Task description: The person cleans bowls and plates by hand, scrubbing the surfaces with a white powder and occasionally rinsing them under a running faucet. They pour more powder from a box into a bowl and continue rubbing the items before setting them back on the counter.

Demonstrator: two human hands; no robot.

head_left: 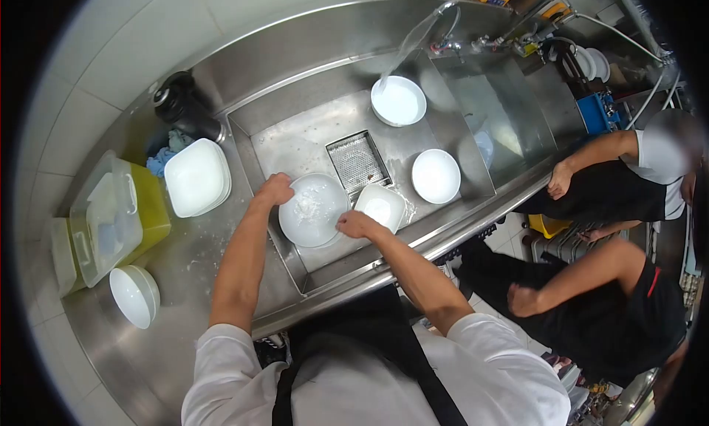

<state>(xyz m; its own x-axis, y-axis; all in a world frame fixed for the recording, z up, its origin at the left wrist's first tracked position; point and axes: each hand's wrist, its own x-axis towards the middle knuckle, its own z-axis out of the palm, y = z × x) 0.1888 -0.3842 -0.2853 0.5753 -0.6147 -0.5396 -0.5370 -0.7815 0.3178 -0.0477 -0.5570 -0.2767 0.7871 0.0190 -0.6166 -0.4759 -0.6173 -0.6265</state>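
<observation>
Head view: a round bowl [313, 209] lies between left hand [275, 190], grasping its rim, and right hand [356, 224], curled opposite, grip unclear to me.

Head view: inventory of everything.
Sink: one, grey, centre
Large bowl: one, whitish, in sink
Squarish bowl: one, white, alongside
Round bowls: two, white, sink's right
Strainer: one, metallic, sink floor
Water stream: one, clear, sink back
Square dishes: one stack, white, left counter
Nested bowls: one stack, white, same counter
Flask: at least one, black, back left
Cloth: one, blue, beside flask
Plastic containers: several, yellow/clear, far left
Co-workers: two, black clothing, right
Clutter: uncountable, mixed, right
Left hand, right hand: one each, at large bowl
</observation>
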